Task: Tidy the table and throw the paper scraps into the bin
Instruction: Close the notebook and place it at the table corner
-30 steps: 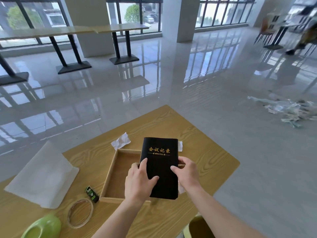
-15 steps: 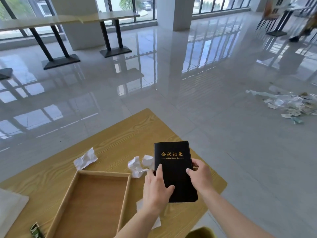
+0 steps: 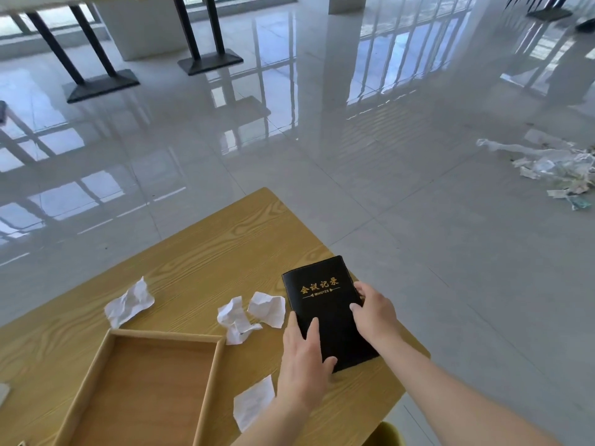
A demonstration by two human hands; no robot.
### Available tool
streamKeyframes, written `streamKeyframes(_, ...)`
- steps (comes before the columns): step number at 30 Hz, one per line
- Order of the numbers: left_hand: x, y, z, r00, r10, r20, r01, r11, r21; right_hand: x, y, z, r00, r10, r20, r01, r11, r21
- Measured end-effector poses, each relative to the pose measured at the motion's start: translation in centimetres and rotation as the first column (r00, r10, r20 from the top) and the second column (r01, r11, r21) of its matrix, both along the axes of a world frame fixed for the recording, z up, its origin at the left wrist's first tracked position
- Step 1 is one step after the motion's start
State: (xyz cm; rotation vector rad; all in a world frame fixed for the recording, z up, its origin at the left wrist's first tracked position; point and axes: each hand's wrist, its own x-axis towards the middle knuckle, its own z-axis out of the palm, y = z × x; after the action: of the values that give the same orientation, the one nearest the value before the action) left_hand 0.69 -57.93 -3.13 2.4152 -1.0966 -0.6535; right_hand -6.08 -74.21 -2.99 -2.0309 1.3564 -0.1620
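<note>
Left hand (image 3: 306,358) flat, fingers (image 3: 314,329) straight and pressing down, right hand (image 3: 375,313) curled in a pinching grip

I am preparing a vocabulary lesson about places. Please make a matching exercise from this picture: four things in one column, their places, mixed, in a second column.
1 black notebook
2 wooden tray
3 litter pile
4 leftmost crumpled scrap

A on the floor, far right
B on the table, beyond the tray's far left corner
C lower left, cut by the picture's edge
D under the left hand and right hand

Pairs: 1-D, 2-C, 3-A, 4-B
</note>
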Motion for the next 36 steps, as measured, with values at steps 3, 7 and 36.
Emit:
streamKeyframes(3,0.7,0.6,-0.2,0.938,-0.215,0.271,0.207,0.977,0.057,1.2,-0.3,0.4,0.993,0.114,-0.003,-0.114,0.993,-0.038)
streamKeyframes(7,1.4,0.6,-0.5,0.831,-0.396,0.392,0.385,0.917,0.110,-0.4,1.0,0.8,0.918,0.374,-0.130,-0.396,0.874,-0.283)
streamKeyframes(36,9.7,-5.3,-0.7,0.913,-0.319,0.254,0.295,0.947,0.131,7.2,-3.3,-0.5,0.755,0.601,-0.262,-0.655,0.711,-0.257)
